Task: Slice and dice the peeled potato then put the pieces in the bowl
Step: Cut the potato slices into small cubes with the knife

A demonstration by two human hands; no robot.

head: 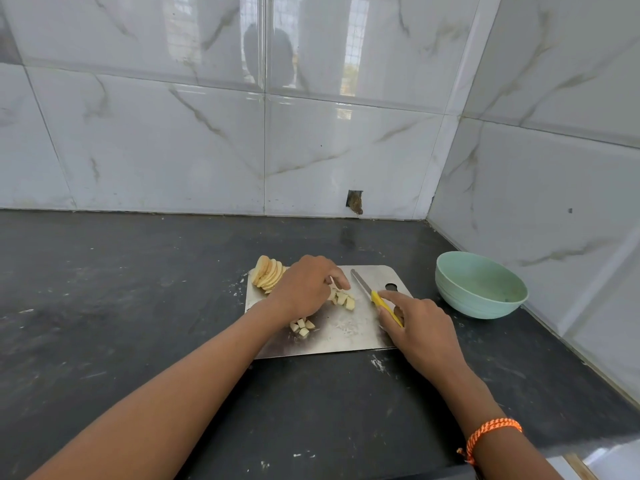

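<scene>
The left hand (304, 289) curls over potato bits (342, 298) on the board (349, 336). The right hand (420, 323) grips the knife (375, 297). Slices (267, 274) lean at the board's far left corner. The bowl (479, 285) sits right.

Your dark stone counter (138, 289) carries two things directly — a steel cutting board (346, 337) near the middle, and a pale green bowl (481, 285) to its right (near the corner).
</scene>
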